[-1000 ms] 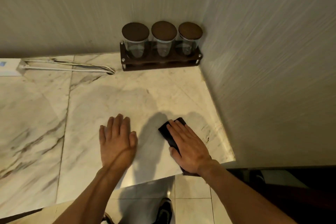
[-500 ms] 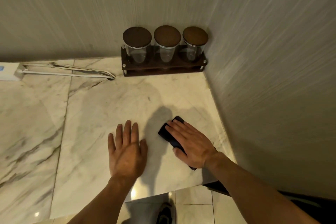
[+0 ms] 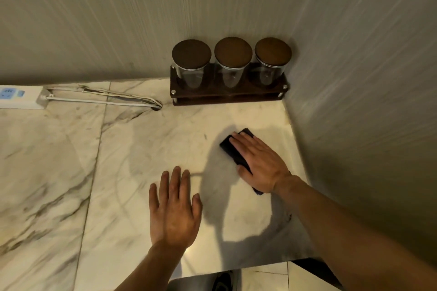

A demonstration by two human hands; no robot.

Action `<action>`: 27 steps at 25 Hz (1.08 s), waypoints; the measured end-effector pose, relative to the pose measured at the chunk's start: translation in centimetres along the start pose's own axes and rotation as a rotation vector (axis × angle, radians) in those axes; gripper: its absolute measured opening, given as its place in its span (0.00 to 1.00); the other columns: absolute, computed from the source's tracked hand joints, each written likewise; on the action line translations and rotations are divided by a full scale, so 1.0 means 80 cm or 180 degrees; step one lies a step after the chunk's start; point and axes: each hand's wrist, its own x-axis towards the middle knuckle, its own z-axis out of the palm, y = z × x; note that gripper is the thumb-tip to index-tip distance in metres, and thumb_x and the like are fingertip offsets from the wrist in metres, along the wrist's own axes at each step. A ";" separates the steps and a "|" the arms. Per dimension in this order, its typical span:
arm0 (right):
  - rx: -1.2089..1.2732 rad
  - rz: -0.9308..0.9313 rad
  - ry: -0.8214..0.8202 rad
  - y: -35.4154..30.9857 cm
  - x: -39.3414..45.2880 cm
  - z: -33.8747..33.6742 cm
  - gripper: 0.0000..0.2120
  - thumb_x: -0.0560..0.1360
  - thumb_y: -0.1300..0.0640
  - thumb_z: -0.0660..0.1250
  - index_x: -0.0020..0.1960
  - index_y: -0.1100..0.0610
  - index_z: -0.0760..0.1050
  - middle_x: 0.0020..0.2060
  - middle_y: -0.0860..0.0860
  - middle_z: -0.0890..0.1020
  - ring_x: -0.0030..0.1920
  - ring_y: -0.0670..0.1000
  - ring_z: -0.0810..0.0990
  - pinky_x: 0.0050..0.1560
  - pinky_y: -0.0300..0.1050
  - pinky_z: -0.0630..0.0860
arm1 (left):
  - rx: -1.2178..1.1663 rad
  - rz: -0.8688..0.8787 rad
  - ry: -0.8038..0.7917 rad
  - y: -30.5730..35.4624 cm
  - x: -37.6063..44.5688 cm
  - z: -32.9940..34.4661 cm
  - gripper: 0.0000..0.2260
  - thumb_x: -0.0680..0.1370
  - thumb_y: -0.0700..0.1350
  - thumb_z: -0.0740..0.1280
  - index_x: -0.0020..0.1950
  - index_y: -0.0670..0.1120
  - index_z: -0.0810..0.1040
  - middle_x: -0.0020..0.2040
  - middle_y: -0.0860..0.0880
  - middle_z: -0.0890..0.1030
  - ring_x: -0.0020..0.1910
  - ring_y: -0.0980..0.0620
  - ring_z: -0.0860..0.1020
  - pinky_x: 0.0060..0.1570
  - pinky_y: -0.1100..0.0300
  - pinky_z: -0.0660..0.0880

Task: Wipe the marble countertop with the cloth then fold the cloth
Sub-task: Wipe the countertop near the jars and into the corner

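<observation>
A small dark folded cloth (image 3: 230,147) lies on the white marble countertop (image 3: 142,149) close to the right wall. My right hand (image 3: 259,164) presses flat on top of it, fingers stretched out and pointing toward the back left; most of the cloth is hidden under the palm. My left hand (image 3: 175,208) rests flat on the bare marble to the left of the cloth, fingers apart, holding nothing.
A dark wooden rack (image 3: 228,94) with three lidded glass jars stands in the back corner. A white power strip (image 3: 19,97) and its cables (image 3: 106,99) lie along the back wall at left. The right wall runs beside the cloth. The counter's front edge is near my forearms.
My right hand has slid the cloth away from the front edge, farther onto the counter toward the back. My left hand has moved right and forward, staying flat on the marble.
</observation>
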 end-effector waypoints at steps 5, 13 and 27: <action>0.0001 0.0232 0.0100 0.022 0.037 -0.006 0.34 0.77 0.44 0.56 0.78 0.52 0.47 0.78 0.50 0.51 0.76 0.44 0.43 0.74 0.44 0.42 | 0.0054 -0.0035 -0.0021 0.000 0.002 0.000 0.27 0.78 0.55 0.50 0.75 0.44 0.63 0.77 0.44 0.61 0.76 0.43 0.55 0.72 0.39 0.56; 0.0058 0.0995 0.0450 0.041 0.077 -0.010 0.32 0.78 0.47 0.56 0.77 0.54 0.51 0.78 0.51 0.56 0.77 0.51 0.52 0.76 0.49 0.49 | 0.0049 -0.0041 -0.0023 -0.002 0.004 0.005 0.27 0.78 0.55 0.51 0.75 0.45 0.61 0.77 0.46 0.61 0.76 0.44 0.56 0.70 0.40 0.55; 0.0574 0.2545 0.0967 0.022 0.068 -0.010 0.32 0.79 0.46 0.53 0.78 0.58 0.48 0.78 0.56 0.53 0.77 0.54 0.49 0.76 0.52 0.46 | 0.0066 -0.0035 0.0005 -0.004 0.004 0.008 0.28 0.78 0.55 0.52 0.76 0.46 0.59 0.77 0.45 0.60 0.76 0.44 0.55 0.71 0.39 0.55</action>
